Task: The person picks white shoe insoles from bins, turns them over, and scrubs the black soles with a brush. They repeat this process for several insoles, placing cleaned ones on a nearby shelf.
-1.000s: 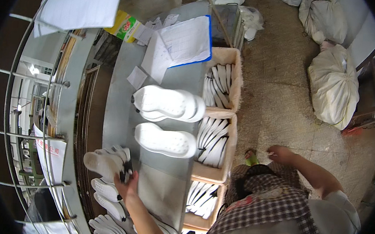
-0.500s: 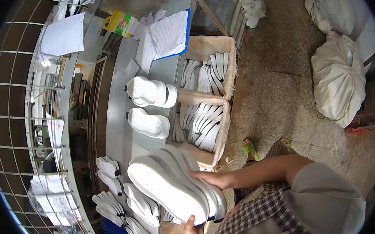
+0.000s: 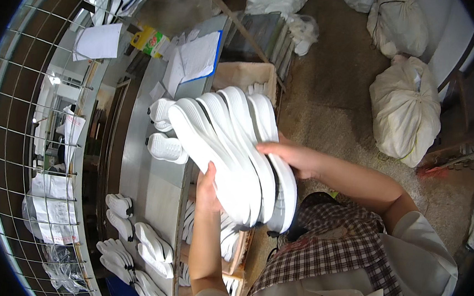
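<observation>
Several white shoe soles (image 3: 214,157) are held in a row, side by side and on edge, in front of my body. At the left end of the row, my left hand (image 3: 208,190) grips them with its thumb on the outermost sole. My right hand (image 3: 295,155) closes round the other end, thumb lying across the soles and the other fingers hidden behind. Small dark tabs show at the lower ends of some soles. Just beyond the held bunch, more white soles (image 3: 167,148) lie in short stacks on the grey metal table (image 3: 150,191).
Lined bins (image 3: 248,72) holding soles stand along the table, partly hidden by my load. Further soles (image 3: 154,247) rest at the table's near end. A clipboard with papers (image 3: 196,58) sits at the far end. Wire mesh (image 3: 21,131) rises left; cloth sacks (image 3: 406,111) stand right.
The held soles have moved up and away from me, and their row is now spread wider. My left hand has shifted from their lower end to their left side. The view has turned slightly.
</observation>
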A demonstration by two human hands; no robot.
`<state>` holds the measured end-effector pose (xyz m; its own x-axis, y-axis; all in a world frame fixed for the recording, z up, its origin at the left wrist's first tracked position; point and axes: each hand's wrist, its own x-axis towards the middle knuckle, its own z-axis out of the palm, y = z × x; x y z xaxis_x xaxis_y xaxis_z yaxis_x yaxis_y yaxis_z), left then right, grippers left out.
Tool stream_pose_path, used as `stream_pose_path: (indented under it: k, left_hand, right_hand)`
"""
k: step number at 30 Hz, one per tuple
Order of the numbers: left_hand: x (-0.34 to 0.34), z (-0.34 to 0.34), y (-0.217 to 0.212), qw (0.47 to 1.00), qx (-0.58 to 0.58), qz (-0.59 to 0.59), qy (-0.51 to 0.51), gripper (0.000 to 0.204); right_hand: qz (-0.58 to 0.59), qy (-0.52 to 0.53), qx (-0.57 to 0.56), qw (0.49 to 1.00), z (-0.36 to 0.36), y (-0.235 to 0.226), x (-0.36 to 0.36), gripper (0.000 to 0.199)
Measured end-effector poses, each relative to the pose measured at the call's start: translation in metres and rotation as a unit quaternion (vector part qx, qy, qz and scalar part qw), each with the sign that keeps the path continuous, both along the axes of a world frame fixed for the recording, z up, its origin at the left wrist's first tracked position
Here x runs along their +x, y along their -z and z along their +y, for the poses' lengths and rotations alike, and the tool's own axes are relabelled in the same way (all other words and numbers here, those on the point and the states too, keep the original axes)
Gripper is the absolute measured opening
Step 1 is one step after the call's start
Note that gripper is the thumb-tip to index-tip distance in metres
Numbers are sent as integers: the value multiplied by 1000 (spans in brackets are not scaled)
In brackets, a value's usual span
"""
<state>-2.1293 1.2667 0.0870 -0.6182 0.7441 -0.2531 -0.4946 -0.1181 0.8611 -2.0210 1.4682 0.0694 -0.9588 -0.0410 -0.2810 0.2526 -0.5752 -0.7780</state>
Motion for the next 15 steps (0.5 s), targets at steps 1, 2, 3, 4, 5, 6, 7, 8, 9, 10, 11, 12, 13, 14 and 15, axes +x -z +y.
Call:
stream_pose_path:
  k: [1,2,3,4,5,6,7,8,9,10,11,12,13,14,15]
  left_hand:
    - [-2,13,-5,999,36,-15,35,64]
    - [-2,25,-10,999,19,-31,24,62]
    - [-1,34,-15,999,9,-47,17,61]
    - [0,42,-20,998,14,-63,22,60]
    - [0,48,-26,995,31,-78,48,64]
    - [-1,54,-31,996,4,-81,43,63]
    - [-2,59,-35,995,-2,-83,51,61]
    - [-4,63,-39,994,-1,-90,63,59]
    - [-6,68,-42,994,-9,-83,71,55]
    - [-9,71,-45,991,-16,-112,76,53]
    - [-10,73,-47,989,-20,-117,84,52]
    - [-11,75,-49,986,-31,-144,77,51]
    - [-12,75,-51,979,2,-174,107,47]
    - [-12,75,-52,978,12,-173,114,46]
    - [-12,74,-54,977,18,-181,115,45]
  right_hand:
    - [43,-3,-46,998,11,-7,8,62]
    - [93,-8,-88,992,21,-13,16,61]
    - [104,10,-108,989,26,-19,18,56]
    - [61,19,-125,990,31,-24,19,55]
    - [58,19,-151,987,35,-27,19,54]
    - [74,8,-184,980,39,-30,18,52]
    - [41,8,-184,982,42,-31,17,51]
    - [54,-1,-186,981,45,-32,17,51]
    - [59,-10,-188,980,49,-32,16,52]
    - [35,-9,-192,981,51,-32,16,52]
    - [47,-31,-171,984,54,-32,17,55]
    - [35,-34,-196,979,56,-32,18,53]
    - [23,-37,-221,974,58,-32,19,51]
    - [10,-40,-246,968,59,-32,20,49]
    - [20,-46,-243,969,60,-32,21,49]
